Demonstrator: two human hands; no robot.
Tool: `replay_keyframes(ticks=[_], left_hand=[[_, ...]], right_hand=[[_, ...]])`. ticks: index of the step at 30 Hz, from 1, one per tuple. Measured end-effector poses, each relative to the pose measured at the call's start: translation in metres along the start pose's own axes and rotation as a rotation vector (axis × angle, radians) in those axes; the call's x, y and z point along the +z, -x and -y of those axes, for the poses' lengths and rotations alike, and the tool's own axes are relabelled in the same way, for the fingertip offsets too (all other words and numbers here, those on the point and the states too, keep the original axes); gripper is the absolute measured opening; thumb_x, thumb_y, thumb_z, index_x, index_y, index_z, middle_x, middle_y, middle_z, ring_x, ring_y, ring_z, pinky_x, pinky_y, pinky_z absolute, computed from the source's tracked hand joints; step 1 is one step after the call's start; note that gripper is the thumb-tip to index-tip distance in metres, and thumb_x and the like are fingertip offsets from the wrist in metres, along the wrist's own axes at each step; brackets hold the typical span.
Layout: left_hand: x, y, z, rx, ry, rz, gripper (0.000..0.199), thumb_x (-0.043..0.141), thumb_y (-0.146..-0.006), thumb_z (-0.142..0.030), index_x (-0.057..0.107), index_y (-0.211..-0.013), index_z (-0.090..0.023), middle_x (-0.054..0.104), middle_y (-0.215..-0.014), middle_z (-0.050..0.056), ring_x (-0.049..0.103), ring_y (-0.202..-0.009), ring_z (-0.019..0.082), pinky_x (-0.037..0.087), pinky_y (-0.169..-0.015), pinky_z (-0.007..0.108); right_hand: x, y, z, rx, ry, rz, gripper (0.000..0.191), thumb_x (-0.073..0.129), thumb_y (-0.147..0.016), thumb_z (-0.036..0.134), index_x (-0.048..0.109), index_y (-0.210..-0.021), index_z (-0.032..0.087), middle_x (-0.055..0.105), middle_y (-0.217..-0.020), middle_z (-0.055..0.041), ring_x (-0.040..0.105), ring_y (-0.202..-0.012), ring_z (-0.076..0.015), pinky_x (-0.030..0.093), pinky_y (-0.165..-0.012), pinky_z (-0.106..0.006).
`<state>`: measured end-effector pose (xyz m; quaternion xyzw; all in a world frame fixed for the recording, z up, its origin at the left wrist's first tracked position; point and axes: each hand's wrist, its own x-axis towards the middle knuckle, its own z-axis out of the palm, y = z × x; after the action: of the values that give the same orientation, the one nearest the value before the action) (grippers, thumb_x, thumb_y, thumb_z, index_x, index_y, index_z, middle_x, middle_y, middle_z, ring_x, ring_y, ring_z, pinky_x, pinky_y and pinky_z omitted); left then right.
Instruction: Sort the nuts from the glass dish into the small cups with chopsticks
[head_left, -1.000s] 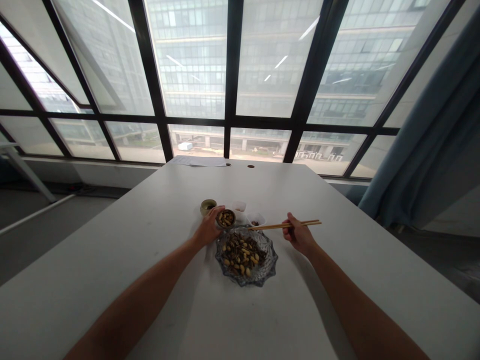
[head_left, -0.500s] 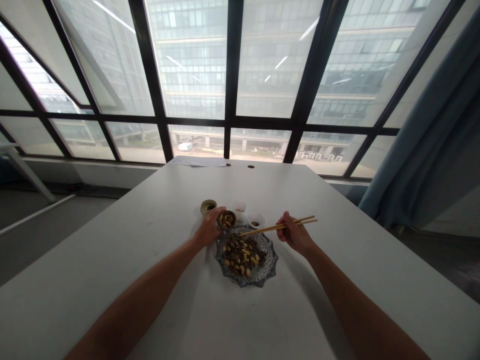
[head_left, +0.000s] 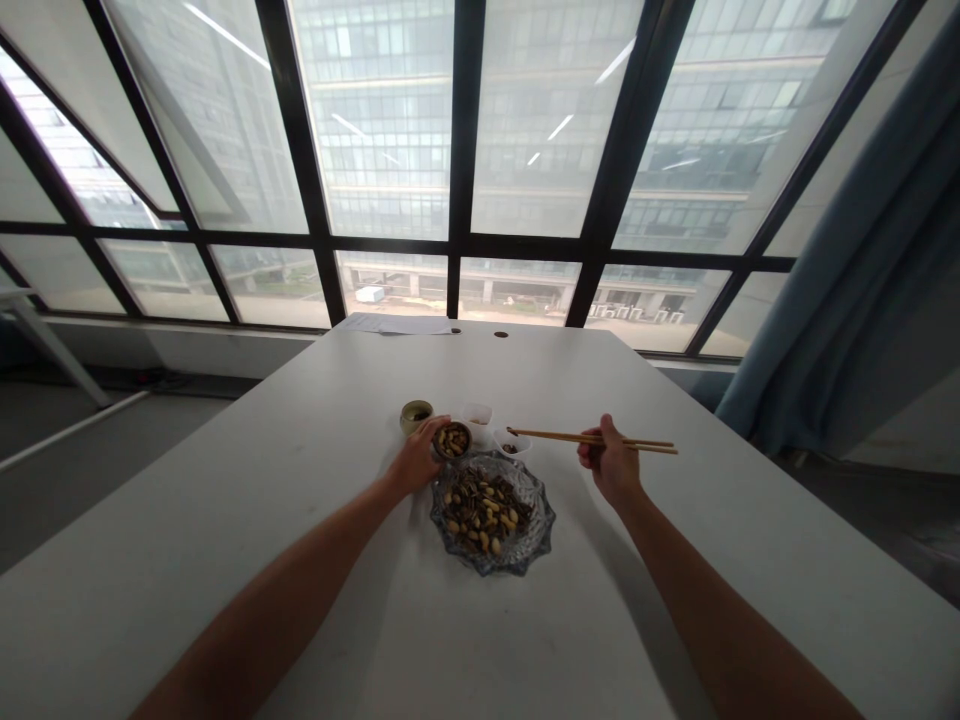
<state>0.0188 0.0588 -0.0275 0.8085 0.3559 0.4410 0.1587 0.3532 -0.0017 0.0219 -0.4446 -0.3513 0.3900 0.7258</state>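
Observation:
My left hand is closed around the side of a small bowl of peanuts, tilted toward me. In my right hand is a pair of wooden chopsticks, held level and pointing left. A small dark piece, too small to name, shows at their tips above a white cup with dark bits inside. Nearer to me stands a scalloped glass dish with peanuts and dark, seed-like pieces in it.
A greenish cup with dark contents stands left of the bowl, and another white cup behind it. Papers lie at the far edge of the white table. Windows rise behind; a blue curtain hangs at right.
My right hand has moved right and slightly up, carrying the chopstick tips from the glass dish to above the white cup. My left hand and the bowl have stayed in place.

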Motion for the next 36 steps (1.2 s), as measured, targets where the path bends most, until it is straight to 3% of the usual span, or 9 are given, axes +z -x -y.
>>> replay_keyframes(ticks=[10,14,19,28,36], left_hand=[[0.0,0.0,-0.001,-0.009,-0.038,0.014,0.07,0.068,-0.067,-0.01,0.055,-0.135,-0.017,0.062,-0.137,0.014,0.058,-0.13,0.03,0.048,-0.113,0.05],[0.0,0.0,0.0,-0.031,-0.08,-0.003,0.068,0.075,-0.071,-0.021,0.054,-0.136,-0.014,0.062,-0.137,0.018,0.057,-0.132,0.033,0.044,-0.116,0.054],[0.0,-0.001,0.002,-0.061,-0.075,0.002,0.072,0.078,-0.076,-0.033,0.052,-0.14,-0.013,0.06,-0.14,0.02,0.055,-0.134,0.034,0.044,-0.116,0.055],[0.001,-0.001,0.004,-0.062,-0.07,0.003,0.072,0.078,-0.077,-0.045,0.056,-0.139,-0.015,0.064,-0.137,0.018,0.059,-0.13,0.035,0.045,-0.115,0.056],[0.002,-0.001,-0.001,-0.043,-0.161,0.026,0.065,0.071,-0.084,-0.043,0.053,-0.14,-0.015,0.063,-0.139,0.017,0.059,-0.13,0.032,0.047,-0.114,0.052]], right_hand=[[0.007,0.005,0.01,-0.057,0.058,0.036,0.061,0.072,-0.07,0.077,0.061,-0.06,0.018,0.059,-0.043,-0.0022,0.049,-0.032,-0.0103,0.036,-0.03,-0.022],[0.015,0.013,0.022,-0.016,0.118,0.199,0.067,0.066,-0.071,0.083,0.062,-0.057,0.018,0.056,-0.04,-0.0033,0.049,-0.031,-0.0116,0.037,-0.029,-0.022],[0.027,0.029,0.037,-0.063,0.378,0.361,0.073,0.062,-0.068,0.088,0.066,-0.054,0.016,0.058,-0.04,-0.0055,0.049,-0.03,-0.0109,0.037,-0.03,-0.022],[0.038,0.048,0.08,-0.24,0.741,0.711,0.053,0.066,-0.085,0.064,0.07,-0.06,0.018,0.062,-0.046,-0.0038,0.053,-0.038,-0.0119,0.037,-0.036,-0.02],[0.047,0.058,0.089,-0.335,0.858,0.798,0.052,0.061,-0.091,0.058,0.063,-0.054,0.02,0.058,-0.043,-0.0011,0.051,-0.038,-0.012,0.036,-0.038,-0.021]])
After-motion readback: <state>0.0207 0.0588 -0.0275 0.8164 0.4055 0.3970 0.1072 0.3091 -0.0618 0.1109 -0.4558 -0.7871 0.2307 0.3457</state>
